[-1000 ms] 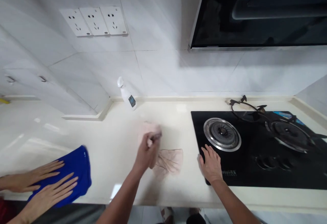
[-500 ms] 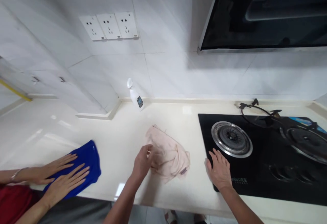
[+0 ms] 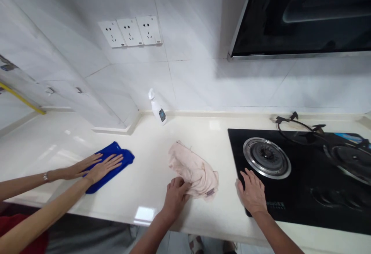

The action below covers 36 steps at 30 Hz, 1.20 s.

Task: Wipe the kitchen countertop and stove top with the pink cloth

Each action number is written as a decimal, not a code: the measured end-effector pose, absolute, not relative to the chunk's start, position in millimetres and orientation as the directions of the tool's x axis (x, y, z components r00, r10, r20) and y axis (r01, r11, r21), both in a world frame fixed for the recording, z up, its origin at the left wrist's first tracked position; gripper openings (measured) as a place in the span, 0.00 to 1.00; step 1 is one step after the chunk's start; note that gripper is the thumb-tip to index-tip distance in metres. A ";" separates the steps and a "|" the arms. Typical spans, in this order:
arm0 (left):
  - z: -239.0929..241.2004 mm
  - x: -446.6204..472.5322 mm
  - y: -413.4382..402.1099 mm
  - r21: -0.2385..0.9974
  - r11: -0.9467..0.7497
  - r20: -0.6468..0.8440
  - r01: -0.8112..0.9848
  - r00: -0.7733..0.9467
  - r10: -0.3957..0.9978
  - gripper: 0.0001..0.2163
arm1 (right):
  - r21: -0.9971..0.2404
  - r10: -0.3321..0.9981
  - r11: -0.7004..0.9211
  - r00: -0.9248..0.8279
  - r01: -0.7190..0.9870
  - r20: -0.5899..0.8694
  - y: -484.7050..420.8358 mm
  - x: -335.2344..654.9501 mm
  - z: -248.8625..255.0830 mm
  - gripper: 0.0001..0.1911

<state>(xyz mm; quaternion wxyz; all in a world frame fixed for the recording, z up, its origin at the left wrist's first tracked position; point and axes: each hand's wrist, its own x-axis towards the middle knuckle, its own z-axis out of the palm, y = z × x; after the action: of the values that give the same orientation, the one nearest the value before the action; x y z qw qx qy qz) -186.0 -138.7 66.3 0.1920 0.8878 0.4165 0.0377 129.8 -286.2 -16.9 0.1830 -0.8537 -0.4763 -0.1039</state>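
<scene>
A crumpled pale pink cloth (image 3: 197,171) lies on the cream countertop (image 3: 150,161). My left hand (image 3: 176,196) pinches the cloth's near left edge between thumb and fingers. Resting with fingers spread, my right hand (image 3: 252,192) lies on the left edge of the black gas hob (image 3: 301,196), just below the round left burner (image 3: 266,158). It holds nothing.
At the left, another person's two hands (image 3: 101,166) press a blue cloth (image 3: 127,157) on the counter. A white spray bottle (image 3: 158,109) stands by the wall. Right of the burner, a pan support (image 3: 301,128) sits loose; a dark range hood (image 3: 301,18) hangs above.
My left hand has come down to the cloth's near left edge and closed on it. The other person's hands have pushed the blue cloth away and rightward. My right hand stays on the hob.
</scene>
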 end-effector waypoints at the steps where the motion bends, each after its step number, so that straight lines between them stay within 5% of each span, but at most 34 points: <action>1: 68.6 -187.2 -131.9 0.377 -0.591 -0.098 0.713 0.665 0.740 0.13 | -0.214 0.774 -0.479 0.524 0.852 0.355 -286.1 129.9 -17.4 0.25; 8: 70.8 -191.3 -121.9 0.388 -0.627 -0.086 0.676 0.704 0.705 0.06 | -0.239 0.768 -0.467 0.524 0.851 0.367 -285.5 130.1 -16.2 0.24; 16: 61.8 -184.3 -135.4 0.396 -0.603 -0.060 0.693 0.675 0.736 0.15 | -0.256 0.773 -0.481 0.544 0.838 0.327 -285.2 130.8 -15.5 0.25; 23: 68.7 -193.0 -114.3 0.522 -0.584 -0.068 0.622 0.713 0.698 0.05 | -0.273 0.771 -0.470 0.541 0.840 0.336 -286.2 132.6 -19.9 0.24; 29: 77.3 -194.8 -123.6 0.655 -0.480 -0.096 0.583 0.695 0.713 0.14 | -0.283 0.766 -0.464 0.541 0.839 0.348 -285.3 132.8 -20.7 0.24; 36: 89.4 -171.1 -161.4 0.764 -0.486 -0.158 0.424 0.854 0.496 0.03 | -0.265 0.767 -0.464 0.533 0.845 0.356 -285.8 130.6 -20.3 0.25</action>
<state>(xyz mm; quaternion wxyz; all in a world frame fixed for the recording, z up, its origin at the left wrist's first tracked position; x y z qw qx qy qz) -171.1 -161.4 89.4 0.4308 0.8610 0.2672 0.0420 130.6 -285.8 -20.3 0.2078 -0.8506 -0.4739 -0.0934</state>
